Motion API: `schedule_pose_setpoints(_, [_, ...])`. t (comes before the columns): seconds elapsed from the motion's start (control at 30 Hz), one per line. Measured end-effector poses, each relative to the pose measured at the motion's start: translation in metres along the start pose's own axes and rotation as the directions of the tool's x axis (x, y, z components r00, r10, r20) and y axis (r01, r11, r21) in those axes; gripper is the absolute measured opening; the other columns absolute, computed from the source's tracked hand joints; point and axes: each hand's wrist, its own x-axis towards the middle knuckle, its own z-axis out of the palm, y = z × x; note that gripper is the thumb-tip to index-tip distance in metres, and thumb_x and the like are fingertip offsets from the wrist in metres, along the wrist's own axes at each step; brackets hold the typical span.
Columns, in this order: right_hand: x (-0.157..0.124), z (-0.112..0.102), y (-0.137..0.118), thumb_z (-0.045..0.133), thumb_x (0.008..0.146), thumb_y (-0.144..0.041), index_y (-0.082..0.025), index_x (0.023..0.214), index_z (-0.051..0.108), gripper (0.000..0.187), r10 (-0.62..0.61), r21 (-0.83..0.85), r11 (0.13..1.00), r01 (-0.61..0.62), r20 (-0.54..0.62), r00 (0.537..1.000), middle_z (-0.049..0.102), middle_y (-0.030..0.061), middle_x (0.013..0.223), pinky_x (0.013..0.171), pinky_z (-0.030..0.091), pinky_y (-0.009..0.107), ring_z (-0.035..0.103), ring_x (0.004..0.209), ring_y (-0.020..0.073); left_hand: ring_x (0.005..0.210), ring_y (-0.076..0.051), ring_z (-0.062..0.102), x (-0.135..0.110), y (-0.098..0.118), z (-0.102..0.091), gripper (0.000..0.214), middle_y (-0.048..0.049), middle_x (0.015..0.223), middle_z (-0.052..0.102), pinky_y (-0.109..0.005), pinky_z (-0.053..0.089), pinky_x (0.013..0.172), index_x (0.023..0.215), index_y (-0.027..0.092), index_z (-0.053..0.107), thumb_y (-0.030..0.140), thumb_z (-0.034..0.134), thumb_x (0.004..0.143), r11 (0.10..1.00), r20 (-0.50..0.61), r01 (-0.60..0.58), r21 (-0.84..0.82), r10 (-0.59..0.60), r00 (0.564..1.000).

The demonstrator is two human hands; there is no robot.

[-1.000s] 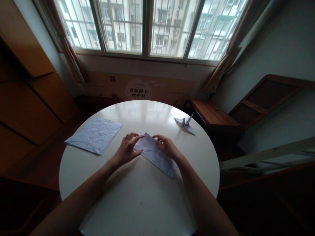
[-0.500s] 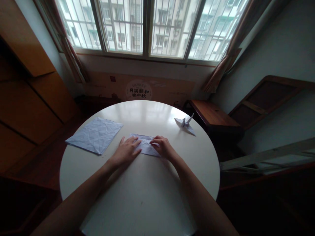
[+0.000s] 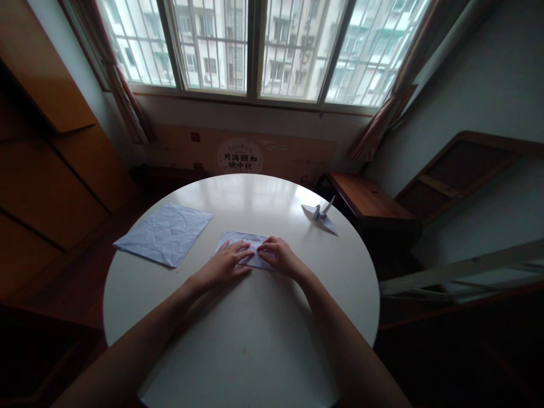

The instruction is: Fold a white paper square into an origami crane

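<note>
A small folded sheet of pale paper (image 3: pixel 240 239) lies flat near the middle of the round white table (image 3: pixel 238 340). My left hand (image 3: pixel 225 264) rests on its left part with fingers stretched out flat. My right hand (image 3: pixel 278 256) presses on its right part, fingers bent down onto the paper. The two hands almost touch over the fold. Much of the paper is hidden beneath them.
A creased square sheet of paper (image 3: pixel 164 233) lies at the table's left. A finished paper crane (image 3: pixel 321 215) stands at the far right edge. Beyond the table are a low wooden bench (image 3: pixel 365 198), wooden cabinets (image 3: pixel 55 170) on the left and a barred window.
The paper, a long piece held slightly raised a second ago, is now folded smaller and pressed flat. Both hands have drawn closer together on top of it.
</note>
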Motion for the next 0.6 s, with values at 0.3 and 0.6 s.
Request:
schedule_pose_setpoints(0.3, [-0.0052, -0.0075, -0.0087, 0.063, 0.087, -0.031, -0.025, 0.115, 0.068, 0.030, 0.067, -0.157, 0.986, -0.062, 0.024, 0.997, 0.059, 0.0102, 0.114, 0.097, 0.039, 0.043, 0.051, 0.106, 0.0250, 0.137, -0.032, 0.036, -0.0007, -0.0029, 0.0030, 0.047, -0.0131, 0.145, 0.045, -0.059, 0.021, 0.113, 0.135, 0.026, 0.051, 0.038, 0.058, 0.089, 1.000, -0.003, -0.012, 0.011, 0.012, 1.000])
schedule_pose_setpoints(0.6, [-0.0033, -0.0085, -0.0043, 0.062, 0.087, -0.032, -0.025, 0.117, 0.067, 0.031, 0.105, -0.165, 0.982, -0.094, 0.057, 0.993, 0.058, 0.0085, 0.117, 0.098, 0.038, 0.041, 0.050, 0.107, 0.0248, 0.139, -0.031, 0.034, 0.0003, 0.0036, -0.0020, 0.048, -0.0128, 0.147, 0.043, -0.059, 0.022, 0.113, 0.136, 0.025, 0.051, 0.037, 0.057, 0.090, 0.998, 0.043, 0.018, 0.063, -0.021, 0.999])
